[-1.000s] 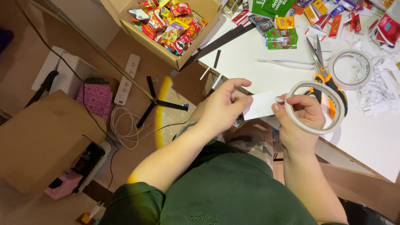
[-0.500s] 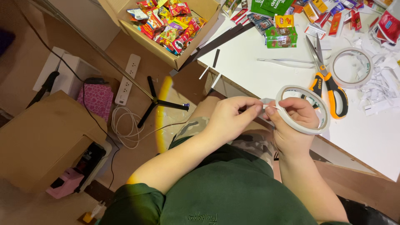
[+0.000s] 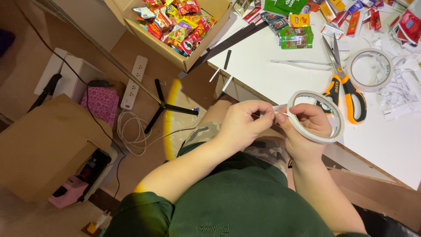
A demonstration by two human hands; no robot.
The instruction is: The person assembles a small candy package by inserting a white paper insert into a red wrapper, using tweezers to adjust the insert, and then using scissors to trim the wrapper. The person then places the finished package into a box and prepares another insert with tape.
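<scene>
Far left, on the wooden floor, sit a plain brown cardboard box (image 3: 41, 145), a pink device (image 3: 70, 196) half tucked under it, a white power strip (image 3: 134, 81) and a black tripod foot (image 3: 164, 105); further up, an open cardboard carton of bright snack packets (image 3: 180, 26). At centre, over the lap, left hand (image 3: 241, 125) is pinched shut on the loose white end of tape (image 3: 275, 108), thumb and forefinger closed on it. Right hand (image 3: 305, 127) grips the white ring-shaped roll of tape (image 3: 318, 115), fingers threaded through the core, thumb at the point where the strip leaves the roll. Roll is held in the air just off the near edge of the white worktop (image 3: 263, 70), not resting on it. Step in hand, as I read it: peeling the tape end free and starting to pull a length. Next move likely needs a steady pull away from the roll, then a cut; orange-handled scissors (image 3: 346, 85) lie just beyond the roll, within reach. Second white tape roll (image 3: 370, 69) lies flat further right, beside a heap of white paper scraps (image 3: 403, 87). Hard to tell: how much tape is already off, since the fingers cover the strip; which face is sticky; snack packets along the top edge are cut off by the frame.
</scene>
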